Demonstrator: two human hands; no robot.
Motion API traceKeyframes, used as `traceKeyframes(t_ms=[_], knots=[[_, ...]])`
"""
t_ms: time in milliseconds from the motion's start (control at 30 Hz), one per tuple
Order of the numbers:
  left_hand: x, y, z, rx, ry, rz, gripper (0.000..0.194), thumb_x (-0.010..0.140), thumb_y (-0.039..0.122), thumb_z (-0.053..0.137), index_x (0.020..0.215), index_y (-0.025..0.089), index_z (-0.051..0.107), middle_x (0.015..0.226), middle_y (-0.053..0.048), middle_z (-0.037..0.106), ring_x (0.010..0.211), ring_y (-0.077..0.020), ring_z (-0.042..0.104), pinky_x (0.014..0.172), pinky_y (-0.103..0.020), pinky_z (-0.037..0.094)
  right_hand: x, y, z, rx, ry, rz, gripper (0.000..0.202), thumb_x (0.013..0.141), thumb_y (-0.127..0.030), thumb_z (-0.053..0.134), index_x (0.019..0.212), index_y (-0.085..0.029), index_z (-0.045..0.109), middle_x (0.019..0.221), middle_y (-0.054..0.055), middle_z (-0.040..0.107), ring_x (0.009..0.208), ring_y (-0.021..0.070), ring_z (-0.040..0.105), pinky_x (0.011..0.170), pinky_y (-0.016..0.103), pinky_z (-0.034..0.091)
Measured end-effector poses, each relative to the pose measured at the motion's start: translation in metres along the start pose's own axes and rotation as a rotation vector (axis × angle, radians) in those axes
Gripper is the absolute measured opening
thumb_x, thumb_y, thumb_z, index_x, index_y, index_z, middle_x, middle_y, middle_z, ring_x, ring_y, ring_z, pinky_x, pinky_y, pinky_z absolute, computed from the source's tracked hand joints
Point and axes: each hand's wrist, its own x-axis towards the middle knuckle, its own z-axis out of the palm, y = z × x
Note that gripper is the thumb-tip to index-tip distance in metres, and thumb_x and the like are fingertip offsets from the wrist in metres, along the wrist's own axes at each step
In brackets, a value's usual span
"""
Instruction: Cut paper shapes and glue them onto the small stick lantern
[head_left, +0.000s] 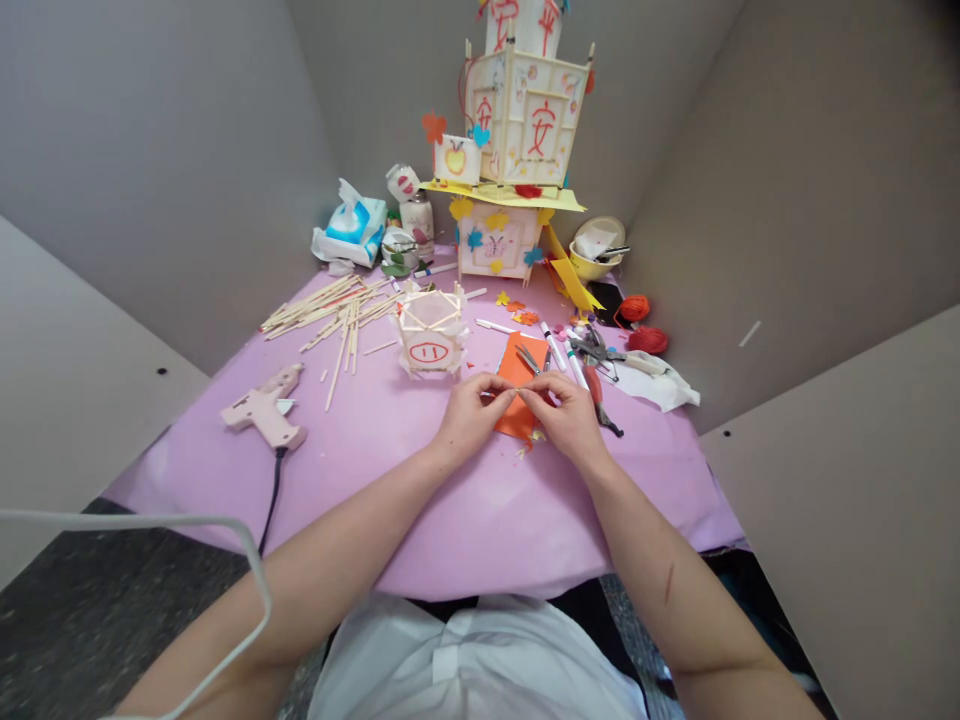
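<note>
My left hand and my right hand meet fingertip to fingertip above an orange sheet of paper. Both are closed in a pinch, and whatever lies between the fingertips is too small to make out. Scissors rest on the paper just beyond my fingers. Yellowish scraps lie by the sheet's near edge. Left of my hands stands a small stick-and-paper lantern with a red oval drawn on its front.
A pink glue gun and loose wooden sticks lie at left. Behind rises a tall paper-and-stick tower. Tissues stand back left. Markers, pliers and red yarn are at right. A white cable crosses the near left.
</note>
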Motion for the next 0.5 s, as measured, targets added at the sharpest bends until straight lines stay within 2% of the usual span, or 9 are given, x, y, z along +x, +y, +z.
traceKeyframes(t_ms=[500], knots=[[0.0006, 0.0031, 0.0003, -0.018, -0.021, -0.082, 0.014, 0.073, 0.027, 0.063, 0.078, 0.014, 0.066, 0.078, -0.003, 0.065, 0.075, -0.0141, 0.058, 0.072, -0.026, 0.044, -0.0002, 0.0028, 0.0013, 0.023, 0.014, -0.012, 0.011, 0.079, -0.027, 0.06, 0.074, -0.019, 0.066, 0.077, 0.003, 0.062, 0.073, 0.0155, 0.056, 0.066, 0.027, 0.043]])
